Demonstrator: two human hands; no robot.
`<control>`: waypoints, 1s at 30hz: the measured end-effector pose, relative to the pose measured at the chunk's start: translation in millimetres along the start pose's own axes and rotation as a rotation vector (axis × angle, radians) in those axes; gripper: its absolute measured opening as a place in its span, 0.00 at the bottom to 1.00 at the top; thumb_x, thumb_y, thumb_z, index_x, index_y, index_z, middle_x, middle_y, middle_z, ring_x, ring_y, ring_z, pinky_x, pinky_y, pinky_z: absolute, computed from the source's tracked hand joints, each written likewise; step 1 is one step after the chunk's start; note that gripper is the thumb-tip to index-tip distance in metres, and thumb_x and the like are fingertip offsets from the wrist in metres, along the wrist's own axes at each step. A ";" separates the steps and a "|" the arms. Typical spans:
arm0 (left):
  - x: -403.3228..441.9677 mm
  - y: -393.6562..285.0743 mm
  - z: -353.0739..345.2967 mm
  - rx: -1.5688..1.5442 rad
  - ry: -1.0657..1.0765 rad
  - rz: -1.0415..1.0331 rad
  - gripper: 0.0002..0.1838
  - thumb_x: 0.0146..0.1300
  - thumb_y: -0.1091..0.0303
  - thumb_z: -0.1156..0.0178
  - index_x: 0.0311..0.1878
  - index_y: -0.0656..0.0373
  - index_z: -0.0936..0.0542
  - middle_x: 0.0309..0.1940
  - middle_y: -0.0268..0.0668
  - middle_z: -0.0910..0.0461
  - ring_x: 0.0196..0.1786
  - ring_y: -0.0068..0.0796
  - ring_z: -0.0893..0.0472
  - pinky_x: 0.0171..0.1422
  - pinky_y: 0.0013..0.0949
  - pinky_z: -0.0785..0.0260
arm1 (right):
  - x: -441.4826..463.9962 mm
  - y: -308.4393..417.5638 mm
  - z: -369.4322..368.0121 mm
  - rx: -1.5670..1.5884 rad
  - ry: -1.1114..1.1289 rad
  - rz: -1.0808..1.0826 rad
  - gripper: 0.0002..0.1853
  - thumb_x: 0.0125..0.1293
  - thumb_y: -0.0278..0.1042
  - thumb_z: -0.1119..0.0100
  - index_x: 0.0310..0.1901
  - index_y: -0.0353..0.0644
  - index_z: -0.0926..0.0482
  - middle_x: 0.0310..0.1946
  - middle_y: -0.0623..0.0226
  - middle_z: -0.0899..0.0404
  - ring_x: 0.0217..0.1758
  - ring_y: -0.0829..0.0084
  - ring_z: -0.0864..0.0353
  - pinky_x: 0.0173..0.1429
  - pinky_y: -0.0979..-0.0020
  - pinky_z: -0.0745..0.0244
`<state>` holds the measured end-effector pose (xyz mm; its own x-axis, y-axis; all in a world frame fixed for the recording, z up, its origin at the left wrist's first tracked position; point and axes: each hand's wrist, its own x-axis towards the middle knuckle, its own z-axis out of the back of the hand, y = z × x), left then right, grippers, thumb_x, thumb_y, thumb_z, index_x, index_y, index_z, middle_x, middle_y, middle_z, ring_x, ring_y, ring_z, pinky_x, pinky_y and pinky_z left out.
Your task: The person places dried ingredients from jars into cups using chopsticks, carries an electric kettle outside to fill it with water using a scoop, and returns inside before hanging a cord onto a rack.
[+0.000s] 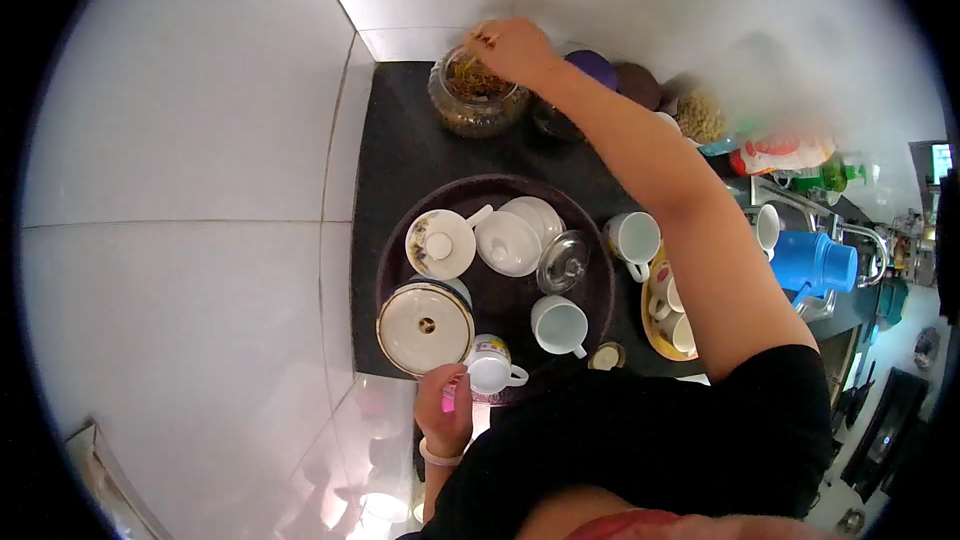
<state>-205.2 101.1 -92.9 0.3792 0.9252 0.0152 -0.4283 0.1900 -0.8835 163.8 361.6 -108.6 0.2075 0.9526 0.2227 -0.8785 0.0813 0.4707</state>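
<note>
One dark tray (502, 308) carries two open mugs (558, 328) (490, 372) and one shiny lid (564, 262). One open jar (478, 116) sits at twelve o'clock.

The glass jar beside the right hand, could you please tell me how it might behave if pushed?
The glass jar is probably fragile, given its clear, shiny surface. Standing upright on the dark counter, it seems unlikely to roll. It looks uncovered, so the dried contents might spill if it tipped.
</note>
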 end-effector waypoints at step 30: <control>-0.4 -16.3 -7.6 -0.074 -0.071 -0.095 0.07 0.51 0.83 0.42 0.35 0.65 0.24 0.28 0.42 0.22 0.31 0.35 0.22 0.37 0.29 0.31 | -31.5 -19.8 54.5 0.780 -0.040 -0.401 0.12 0.59 0.37 0.47 0.29 0.34 0.23 0.19 0.63 0.23 0.18 0.77 0.26 0.25 0.75 0.28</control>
<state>-192.2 95.2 -82.1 0.3547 0.9257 0.1316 -0.3301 0.2556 -0.9087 198.2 314.0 -78.4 0.4653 0.8830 -0.0619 -0.1943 0.1702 0.9661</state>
